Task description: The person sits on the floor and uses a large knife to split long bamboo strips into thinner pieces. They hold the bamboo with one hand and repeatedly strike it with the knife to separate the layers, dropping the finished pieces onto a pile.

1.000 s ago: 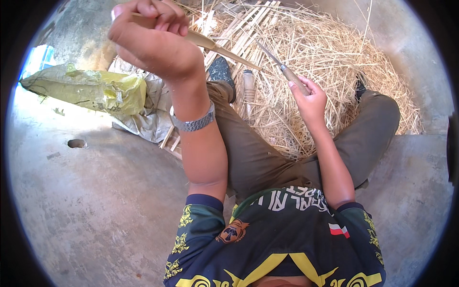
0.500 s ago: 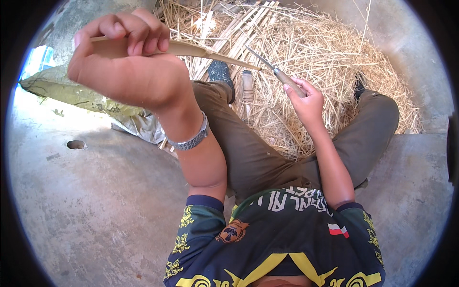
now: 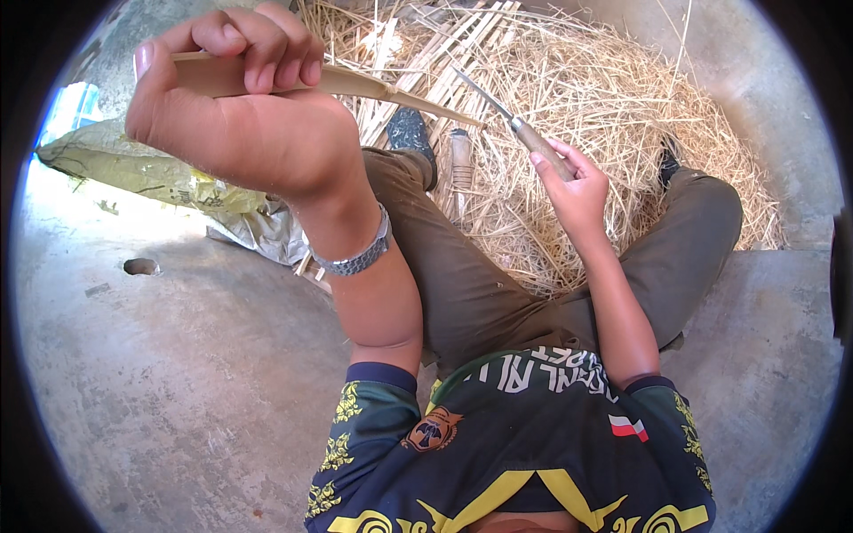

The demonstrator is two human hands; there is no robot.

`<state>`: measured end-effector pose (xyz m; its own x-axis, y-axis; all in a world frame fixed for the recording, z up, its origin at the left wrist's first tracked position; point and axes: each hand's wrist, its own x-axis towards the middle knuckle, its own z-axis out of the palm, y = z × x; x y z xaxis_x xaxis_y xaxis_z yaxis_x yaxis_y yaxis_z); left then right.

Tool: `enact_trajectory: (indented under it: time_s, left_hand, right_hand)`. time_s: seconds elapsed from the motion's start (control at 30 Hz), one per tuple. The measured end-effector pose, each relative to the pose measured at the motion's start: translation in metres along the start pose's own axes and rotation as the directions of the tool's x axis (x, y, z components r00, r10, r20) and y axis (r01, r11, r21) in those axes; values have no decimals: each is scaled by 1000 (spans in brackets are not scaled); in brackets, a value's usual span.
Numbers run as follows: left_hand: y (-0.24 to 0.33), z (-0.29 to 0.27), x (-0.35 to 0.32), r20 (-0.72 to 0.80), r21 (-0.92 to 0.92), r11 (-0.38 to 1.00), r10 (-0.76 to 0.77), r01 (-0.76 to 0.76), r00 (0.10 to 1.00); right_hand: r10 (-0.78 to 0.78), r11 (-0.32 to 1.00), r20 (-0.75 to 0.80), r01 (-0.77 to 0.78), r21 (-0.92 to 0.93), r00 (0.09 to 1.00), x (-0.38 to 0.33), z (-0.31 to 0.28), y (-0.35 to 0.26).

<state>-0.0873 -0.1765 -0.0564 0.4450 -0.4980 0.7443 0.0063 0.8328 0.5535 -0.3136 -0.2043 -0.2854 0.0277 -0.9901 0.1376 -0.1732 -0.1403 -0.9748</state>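
1. Now the left hand [image 3: 240, 115] is gripping the bamboo strip [image 3: 355, 84], raised near the camera.
2. The right hand [image 3: 577, 191] is holding the knife [image 3: 515, 124]; it is better keeping the blade pointing away, over the shavings [image 3: 577, 98].

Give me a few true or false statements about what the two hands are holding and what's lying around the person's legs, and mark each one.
1. The left hand grips a pale bamboo strip. True.
2. The right hand holds a hammer. False: it holds a knife with a wooden handle.
3. The knife's blade points away from the body, towards the strip's thin end. True.
4. A metal watch band sits on the right wrist. False: it is on the left wrist.
5. The legs rest on a heap of straw-like shavings. True.
6. The yellow-green sack lies to the person's right. False: it lies to the left.
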Motion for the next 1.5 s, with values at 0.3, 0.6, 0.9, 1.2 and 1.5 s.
enact_trajectory:
  time_s: [0.3,0.6,0.9,1.2,1.5]
  left_hand:
    - [-7,12,-6,-45,17,1000,-21,21,999]
    - [-10,15,-3,-27,46,999,28,-27,999]
    - [-11,11,-2,-38,41,998,43,-41,998]
    - [-7,16,-5,-83,83,996,26,-19,996]
    - [-10,11,-4,-17,22,1000,5,-4,1000]
  right_hand:
    - [64,998,65,-63,-10,996,-4,16,24]
    - [261,910,-132,-289,-296,956,1,18,102]
    - [753,654,238,-735,-177,613,1,9,96]
    - [321,916,-40,-321,-239,946,-4,25,74]
    - [99,989,-65,-105,-103,993,-13,25,58]
